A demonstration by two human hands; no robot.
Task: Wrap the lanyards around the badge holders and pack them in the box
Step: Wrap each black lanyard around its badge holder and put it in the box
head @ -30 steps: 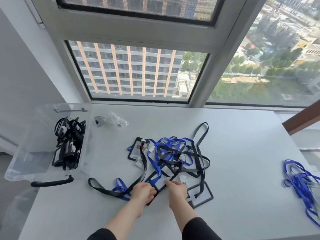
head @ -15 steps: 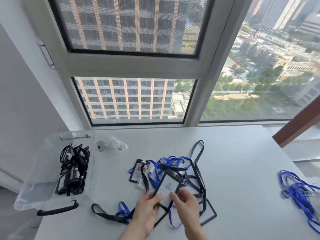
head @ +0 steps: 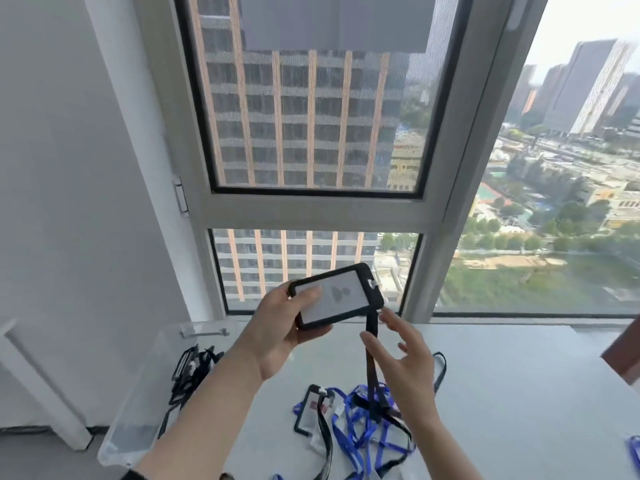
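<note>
My left hand (head: 277, 327) grips a black-framed badge holder (head: 337, 295) held up high in front of the window, lying sideways. Its black lanyard (head: 371, 355) hangs straight down from the holder's right end into the pile. My right hand (head: 401, 355) is beside the strap with fingers spread and relaxed; thumb and fingers sit close to the strap without plainly pinching it. On the table below lies a tangle of blue and black lanyards (head: 360, 420) with another badge holder (head: 311, 410). The clear plastic box (head: 145, 393) at the left holds several wrapped black badges (head: 194, 372).
The white table (head: 512, 393) runs up to the window sill. A second bunch of blue lanyards (head: 633, 448) shows at the right edge. A brown wooden piece (head: 623, 348) juts in at the far right. A white wall stands left of the box.
Both hands rose from the pile, lifting one badge holder well above the table. The holder turned sideways in my left hand, and my right hand let go and opened beside the hanging strap.
</note>
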